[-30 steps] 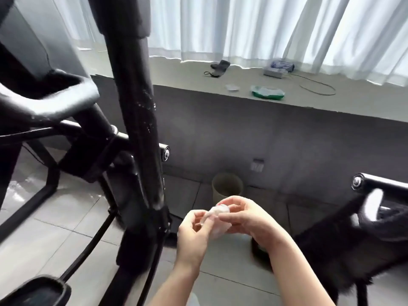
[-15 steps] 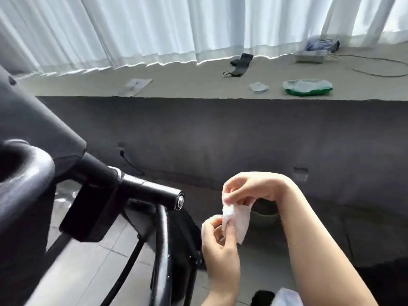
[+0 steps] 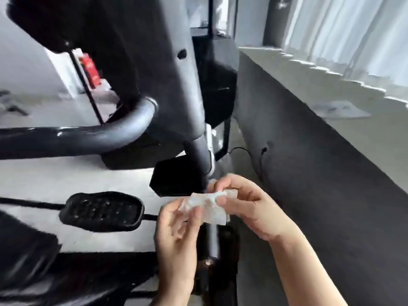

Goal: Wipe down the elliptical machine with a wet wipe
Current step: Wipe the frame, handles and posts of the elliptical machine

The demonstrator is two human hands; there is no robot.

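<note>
— While the view tilts down, what fills it most?
— The black elliptical machine (image 3: 141, 62): its broad upright column runs from the top edge to the middle, a curved handlebar (image 3: 92, 133) sweeps in from the left, and a ribbed foot pedal (image 3: 101, 212) sits low on the left above the pale tiled floor (image 3: 66, 173). The machine's top and left parts are cut off by the frame, and motion blur softens its edges.
— And to the right?
— A dark wall topped by a light ledge (image 3: 353, 120), with white curtains (image 3: 353, 36) above it.
— Where are the hands?
— Both reach up from the bottom edge, forearms bare, meeting near the lower centre in front of a thin post of the machine. The left hand (image 3: 176, 228) is palm-up, its grip closed on the lower left of the wet wipe (image 3: 209, 206) between thumb and fingers. The right hand (image 3: 249, 208) comes in from the right, its grip pinching the upper right edge.
— And the wipe?
— Crumpled and partly spread between the two hands, not touching the machine. Its folds are too blurred to make out.
</note>
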